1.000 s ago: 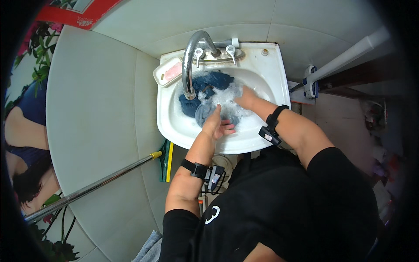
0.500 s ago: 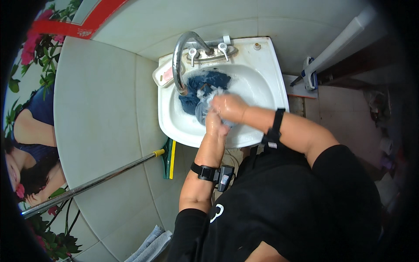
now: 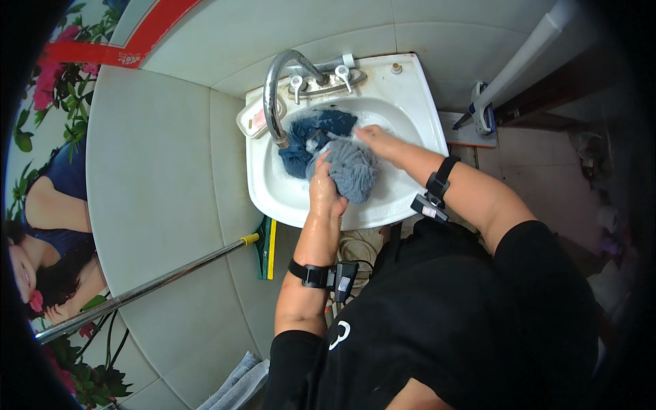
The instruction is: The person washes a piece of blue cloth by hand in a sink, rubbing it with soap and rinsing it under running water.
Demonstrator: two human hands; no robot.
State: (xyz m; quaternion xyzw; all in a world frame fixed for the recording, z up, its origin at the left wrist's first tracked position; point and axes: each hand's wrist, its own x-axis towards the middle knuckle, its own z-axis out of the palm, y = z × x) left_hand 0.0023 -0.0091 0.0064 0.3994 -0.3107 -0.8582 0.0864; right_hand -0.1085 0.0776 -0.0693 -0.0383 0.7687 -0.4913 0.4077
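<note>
In the white sink [image 3: 413, 147] lies a bunched, wet grey-blue cloth [image 3: 354, 174], fluffy like a towel. My left hand [image 3: 324, 183] is closed round its near left side, thumb up over the fabric. At the cloth's upper right edge is my right hand [image 3: 378, 142], its fingers stretched out toward the far left; their undersides are hidden. Behind the grey cloth, a dark blue cloth [image 3: 307, 130] sits soaking in sudsy water under the curved metal faucet [image 3: 272, 96].
A soap dish [image 3: 247, 124] with pink soap stands on the sink's left rim. Two white tap handles [image 3: 297, 85] are at the back. A long-handled squeegee [image 3: 260, 256] leans left of the sink; a flat mop [image 3: 471, 133] stands right of it. A hose [image 3: 359, 249] hangs below.
My hands have moved apart from being pressed together over the grey cloth. It now shows as a fuller bundle in my left hand; my right hand has shifted right and away.
</note>
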